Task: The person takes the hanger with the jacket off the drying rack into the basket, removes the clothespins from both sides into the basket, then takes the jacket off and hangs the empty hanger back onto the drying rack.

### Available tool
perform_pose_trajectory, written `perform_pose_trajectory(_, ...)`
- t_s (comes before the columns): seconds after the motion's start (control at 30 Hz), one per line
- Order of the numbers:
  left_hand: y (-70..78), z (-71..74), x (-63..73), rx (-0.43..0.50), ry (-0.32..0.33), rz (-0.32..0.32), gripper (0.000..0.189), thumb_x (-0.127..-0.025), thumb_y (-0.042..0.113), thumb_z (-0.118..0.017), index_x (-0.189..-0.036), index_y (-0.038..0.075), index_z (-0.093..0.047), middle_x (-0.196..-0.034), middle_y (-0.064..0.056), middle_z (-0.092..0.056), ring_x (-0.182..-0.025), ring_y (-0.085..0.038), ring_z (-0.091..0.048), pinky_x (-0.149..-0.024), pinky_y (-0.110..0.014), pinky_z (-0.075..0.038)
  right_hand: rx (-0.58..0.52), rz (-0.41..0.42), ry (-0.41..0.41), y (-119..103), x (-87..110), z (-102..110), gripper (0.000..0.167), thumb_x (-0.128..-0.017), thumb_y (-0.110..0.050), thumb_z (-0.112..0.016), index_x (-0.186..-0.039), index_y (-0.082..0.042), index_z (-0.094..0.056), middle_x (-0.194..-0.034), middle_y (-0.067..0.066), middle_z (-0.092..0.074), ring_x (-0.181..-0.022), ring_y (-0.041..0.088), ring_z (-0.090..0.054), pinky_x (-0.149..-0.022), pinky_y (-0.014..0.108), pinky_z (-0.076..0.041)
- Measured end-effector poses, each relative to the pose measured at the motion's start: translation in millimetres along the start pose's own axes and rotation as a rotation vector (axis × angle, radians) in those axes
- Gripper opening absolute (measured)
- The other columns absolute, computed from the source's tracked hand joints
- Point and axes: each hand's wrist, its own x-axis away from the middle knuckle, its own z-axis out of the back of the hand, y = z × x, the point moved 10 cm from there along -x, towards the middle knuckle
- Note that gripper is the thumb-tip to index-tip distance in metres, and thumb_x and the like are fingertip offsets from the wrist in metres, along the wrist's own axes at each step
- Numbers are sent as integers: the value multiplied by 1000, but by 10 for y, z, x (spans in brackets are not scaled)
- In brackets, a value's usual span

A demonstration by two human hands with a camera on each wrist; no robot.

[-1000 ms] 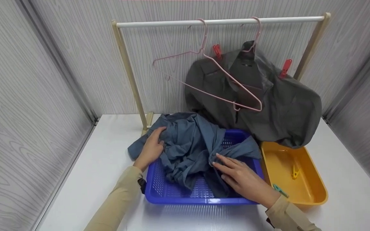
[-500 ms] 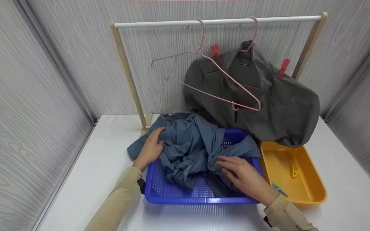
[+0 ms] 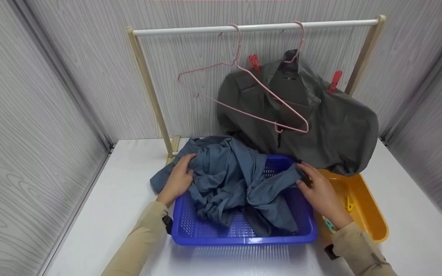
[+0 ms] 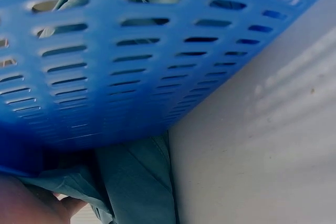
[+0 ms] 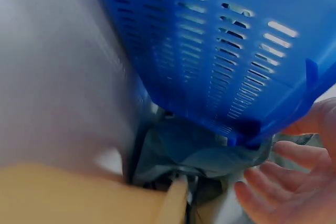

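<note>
A crumpled blue-grey garment point(image 3: 225, 172) lies heaped in the blue perforated basket point(image 3: 244, 240), spilling over its left rim. My left hand point(image 3: 175, 184) grips a fold of it at that rim; in the left wrist view the hand point(image 4: 31, 203) is partly covered by cloth. At the basket's right rim, my right hand point(image 3: 322, 193) reaches to a narrow, sleeve-like end of the garment. Its fingers look loosely extended in the right wrist view, where the hand point(image 5: 294, 182) is beside the basket wall and not closed around the cloth.
Behind the basket stands a rack with a white rod point(image 3: 198, 30). From it hang a bare pink hanger point(image 3: 259, 82) and a dark grey garment point(image 3: 332, 126) with red clothespins point(image 3: 335, 81). An orange tray point(image 3: 378, 218) with a yellow clothespin point(image 3: 349, 205) and a green clothespin point(image 3: 329, 225) sits right.
My right hand has moved from the middle of the garment to the upper right, at the basket rim. A fold now lies flatter inside the basket. My left hand has stayed put.
</note>
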Motion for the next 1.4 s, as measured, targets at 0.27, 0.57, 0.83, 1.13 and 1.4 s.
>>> perform_pose_trajectory(0.27, -22, -7, -1, -19, -11, 40, 53, -93, -7, -45, -145, 4, -43, -149, -16, -41, -139, -32, -34, -112, -45, -27, -43, -161, -44, 197, -104, -125, 68, -100, -44, -55, -145, 5, -41, -139, 28, -49, -121, 42, -51, -99, 55, -41)
perform_pose_trajectory(0.57, -4, -10, -8, -13, -2, 25, 51, -94, -5, -46, -144, 3, -44, -148, -16, -42, -138, -32, -36, -112, -45, -27, 80, -152, -7, 253, -144, -140, 56, -96, -32, -64, -136, 5, -53, -111, 25, -66, -80, 29, -63, -78, 47, -50)
perform_pose_trajectory(0.83, -28, -14, -6, -17, 7, 31, 51, -94, -5, -46, -144, 5, -45, -147, -15, -43, -137, -32, -37, -111, -45, -28, 150, -58, 243, 127, -103, 84, 16, -96, -15, -63, -85, -9, -72, -64, 5, -57, -60, 24, -53, -59, 38, -41)
perform_pose_trajectory(1.13, -25, 13, -13, 8, 15, 17, 53, -91, -6, -45, -143, 4, -46, -147, -16, -43, -138, -33, -36, -111, -47, -28, 103, 36, 354, -207, 42, 213, 24, -96, -15, -64, -117, -15, -74, -73, 7, -70, -62, 27, -61, -62, 43, -48)
perform_pose_trajectory(1.4, -20, 20, 9, 12, 31, 18, 52, -91, -8, -47, -141, 4, -48, -145, -16, -45, -136, -33, -38, -110, -47, -29, -69, 177, 205, -481, 203, -34, 31, -94, -5, -66, -124, -14, -70, -77, -1, -67, -52, 4, -46, -53, 16, -40)
